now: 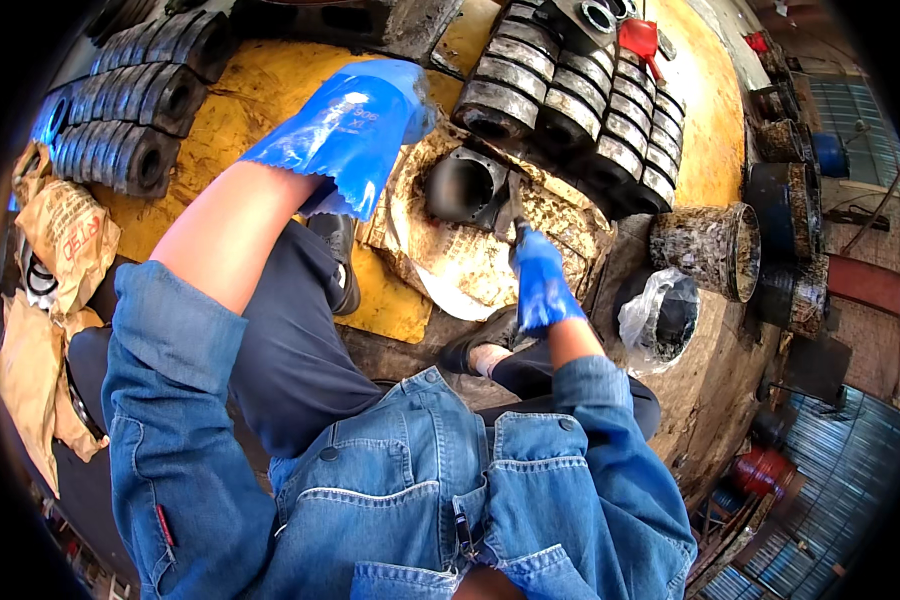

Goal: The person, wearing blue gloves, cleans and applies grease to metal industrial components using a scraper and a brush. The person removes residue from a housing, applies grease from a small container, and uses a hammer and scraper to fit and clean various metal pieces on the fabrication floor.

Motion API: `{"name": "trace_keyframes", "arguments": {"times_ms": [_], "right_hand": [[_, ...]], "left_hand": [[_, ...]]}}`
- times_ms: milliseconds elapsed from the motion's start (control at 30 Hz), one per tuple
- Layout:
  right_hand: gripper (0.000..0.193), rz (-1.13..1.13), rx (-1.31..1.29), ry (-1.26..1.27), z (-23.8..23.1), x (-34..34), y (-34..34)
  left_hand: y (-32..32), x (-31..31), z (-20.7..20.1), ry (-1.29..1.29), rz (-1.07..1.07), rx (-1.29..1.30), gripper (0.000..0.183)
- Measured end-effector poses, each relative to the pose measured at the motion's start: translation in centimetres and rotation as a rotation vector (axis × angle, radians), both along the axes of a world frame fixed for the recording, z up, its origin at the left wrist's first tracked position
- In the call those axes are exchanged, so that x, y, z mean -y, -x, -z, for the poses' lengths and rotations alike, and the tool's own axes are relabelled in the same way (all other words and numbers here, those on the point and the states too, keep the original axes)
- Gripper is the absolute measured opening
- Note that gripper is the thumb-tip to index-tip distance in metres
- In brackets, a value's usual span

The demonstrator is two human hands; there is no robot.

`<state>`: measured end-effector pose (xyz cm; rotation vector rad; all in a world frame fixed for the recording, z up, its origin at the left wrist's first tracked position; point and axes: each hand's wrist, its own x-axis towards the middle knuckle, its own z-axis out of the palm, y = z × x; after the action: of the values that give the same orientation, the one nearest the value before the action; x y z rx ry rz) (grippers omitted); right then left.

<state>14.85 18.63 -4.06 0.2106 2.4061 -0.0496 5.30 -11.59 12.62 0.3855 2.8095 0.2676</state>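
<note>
A dark metal block [490, 178] with a round bore lies on a round, grease-caked board [440, 255] between my feet. My right hand [542, 278], in a blue rubber glove, is closed around a slim brush-like tool [517, 203]. Its flat greyish end meets the right side of the block. Stretched out above and left of the block is my left hand [395, 95], gloved in blue too. Its fingers point away and are mostly hidden, so what they touch does not show.
Ridged metal blocks with bores stand in rows at far left [135, 105] and beyond the board [570, 110]. A red scoop [640, 40] lies on the latter. To the right are a grimy bucket [705, 250] and a plastic-lined container [660, 318]. Brown paper bags [65, 235] sit left.
</note>
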Motion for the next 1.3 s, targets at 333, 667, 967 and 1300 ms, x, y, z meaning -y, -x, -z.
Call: {"name": "trace_keyframes", "arguments": {"times_ms": [333,667,967,1300], "right_hand": [[0.038,-0.097,-0.288,-0.01,3.1,-1.2,-3.2],[0.035,-0.007,-0.144,-0.023,1.9,2.5,-7.0],[0.043,-0.069,-0.07,-0.026,-0.4,-0.7,3.3],[0.069,-0.41,-0.129,-0.012,2.7,-4.5,-0.8]], "left_hand": [[0.2,-0.3,-0.4,-0.016,-0.077,0.041,0.038],[-0.8,-1.4,-2.4,0.074,-0.039,0.082,0.037],[0.1,-0.7,-0.6,0.092,-0.063,0.05,0.036],[-0.1,0.6,0.7,-0.071,0.104,-0.016,0.037]]}}
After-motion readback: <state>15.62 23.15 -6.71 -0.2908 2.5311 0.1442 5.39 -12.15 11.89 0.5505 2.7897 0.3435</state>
